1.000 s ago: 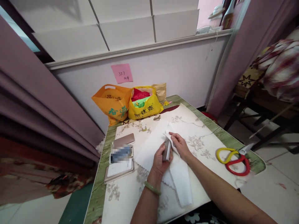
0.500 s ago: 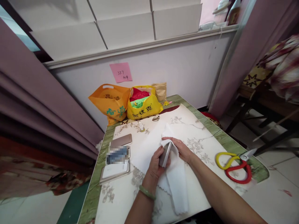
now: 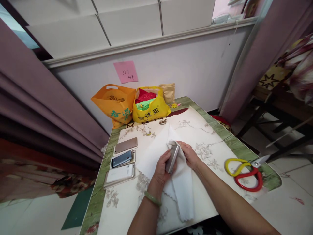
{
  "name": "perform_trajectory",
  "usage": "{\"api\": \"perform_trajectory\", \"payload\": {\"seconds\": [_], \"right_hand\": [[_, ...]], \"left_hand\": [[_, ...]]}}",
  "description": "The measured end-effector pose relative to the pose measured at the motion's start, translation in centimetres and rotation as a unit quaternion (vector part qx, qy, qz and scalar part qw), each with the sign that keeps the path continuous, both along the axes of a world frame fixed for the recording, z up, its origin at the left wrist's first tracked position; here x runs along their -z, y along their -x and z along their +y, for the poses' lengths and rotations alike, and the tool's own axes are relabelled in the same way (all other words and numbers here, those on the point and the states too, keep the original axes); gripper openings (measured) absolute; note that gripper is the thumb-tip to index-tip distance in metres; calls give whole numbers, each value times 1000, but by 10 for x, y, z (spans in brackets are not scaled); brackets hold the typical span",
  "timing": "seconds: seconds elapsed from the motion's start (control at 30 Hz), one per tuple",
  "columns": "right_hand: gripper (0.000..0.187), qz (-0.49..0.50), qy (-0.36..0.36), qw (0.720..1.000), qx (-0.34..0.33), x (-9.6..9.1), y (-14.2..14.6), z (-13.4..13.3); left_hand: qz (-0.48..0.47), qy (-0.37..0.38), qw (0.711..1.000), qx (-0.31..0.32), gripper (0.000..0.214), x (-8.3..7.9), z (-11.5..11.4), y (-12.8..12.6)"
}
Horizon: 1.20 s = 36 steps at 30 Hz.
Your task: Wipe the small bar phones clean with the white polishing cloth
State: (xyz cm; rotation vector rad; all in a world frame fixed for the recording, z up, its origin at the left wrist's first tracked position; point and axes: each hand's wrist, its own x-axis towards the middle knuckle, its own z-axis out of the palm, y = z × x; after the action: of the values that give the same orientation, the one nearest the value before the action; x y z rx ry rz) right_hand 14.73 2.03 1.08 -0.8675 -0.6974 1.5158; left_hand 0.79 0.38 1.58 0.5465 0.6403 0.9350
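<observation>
green-edged table (image 3: pixel 95 202) against pale wall (image 3: pixel 195 62). grey phone (image 3: pixel 172 160) held above table's middle: left hand (image 3: pixel 162 165) wrapped round it, right hand (image 3: pixel 190 155) pinching white cloth (image 3: pixel 184 197) over far end, hiding part. possible trouble: phone slips if left grip loosens while cloth tugs; loose cloth tail could snag at near edge. scissors (image 3: pixel 255 164) by right edge, could get elbowed off. phone row (image 3: pixel 127 146) at left, bags (image 3: pixel 156 112) behind, apart from hands.

The cloth (image 3: pixel 184 199) is plain white, the held device (image 3: pixel 171 159) silver-grey, the table cover (image 3: pixel 111 215) cream with grey-brown flowers, the tabletop (image 3: pixel 96 199) marbled green, the scissors (image 3: pixel 255 172) yellow- and red-handled, the orange bag (image 3: pixel 124 106) teal-lettered, the yellow bag (image 3: pixel 148 113) black-lettered.
</observation>
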Motion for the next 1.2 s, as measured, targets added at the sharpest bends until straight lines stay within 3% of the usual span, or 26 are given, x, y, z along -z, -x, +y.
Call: {"api": "perform_trajectory", "payload": {"seconds": [0.17,0.33,0.53,0.77,0.87,0.93,1.07,1.13,1.2], "right_hand": [[34,7,-6,999,-39,-4,-8,-4],[36,23,20,999,-21,-6,-8,-5],[41,2,27,998,50,4,-2,0],[34,32,-7,987,155,11,-11,7],[33,-28,-49,983,174,10,-11,4],[31,-142,-102,970,169,8,-8,-2],[22,-374,-236,887,134,2,-1,-14],[22,-403,-282,866,90,0,1,-19],[24,-395,-312,863,40,-1,1,-23]], "left_hand": [[2,-18,1000,18,26,-1,-1,0],[6,9,999,37,29,3,-2,4],[-10,11,999,45,29,1,-3,5],[-47,42,997,-48,30,-1,-2,2],[-50,32,997,-51,34,1,-1,2],[-50,33,997,-46,41,4,0,2],[-68,67,993,-69,37,8,3,3],[-78,94,987,-102,29,9,4,2],[-91,103,983,-122,24,8,5,2]]}}
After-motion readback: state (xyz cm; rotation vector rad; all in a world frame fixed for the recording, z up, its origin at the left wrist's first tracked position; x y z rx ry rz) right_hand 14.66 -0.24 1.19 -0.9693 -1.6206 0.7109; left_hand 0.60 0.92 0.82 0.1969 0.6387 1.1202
